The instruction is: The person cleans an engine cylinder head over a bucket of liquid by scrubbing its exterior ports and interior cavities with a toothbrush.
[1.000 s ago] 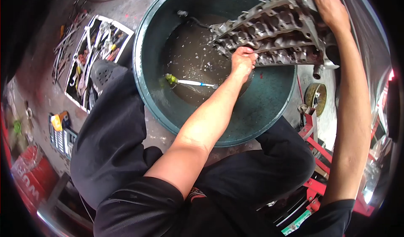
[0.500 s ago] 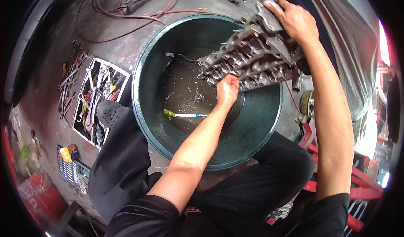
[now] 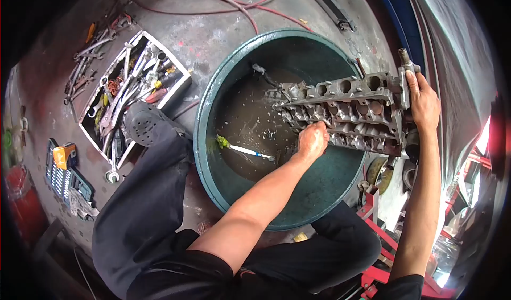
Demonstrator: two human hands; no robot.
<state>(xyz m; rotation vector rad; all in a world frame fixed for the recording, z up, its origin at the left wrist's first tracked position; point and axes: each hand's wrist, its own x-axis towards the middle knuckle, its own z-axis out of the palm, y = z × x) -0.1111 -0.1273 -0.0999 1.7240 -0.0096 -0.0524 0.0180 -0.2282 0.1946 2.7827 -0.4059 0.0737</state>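
A grey metal engine cylinder head (image 3: 354,111) lies over the right side of a green tub (image 3: 201,140), its left end reaching down into murky water. My right hand (image 3: 425,100) grips its outer end, thumb on top by a short pipe stub. My left hand (image 3: 313,140) is closed in a fist against the head's lower side; whatever is inside those fingers is hidden. Below and left of it, a white and blue brush (image 3: 245,151) with a yellow-green end rests in the tub. A dark hose with a metal fitting (image 3: 259,69) hangs at the water's upper edge.
Left of the tub is a white-rimmed tray (image 3: 186,79) of wrenches, with more loose tools (image 3: 88,60) beyond. A socket case (image 3: 64,175) bears an orange box (image 3: 65,155). Red hoses (image 3: 229,1) cross the floor behind. Red metal framework (image 3: 372,204) stands to the right.
The cylinder head has swung from a steep slant to nearly level, and my right hand has come down with its outer end. My left hand stays against it. The whole view has shifted.
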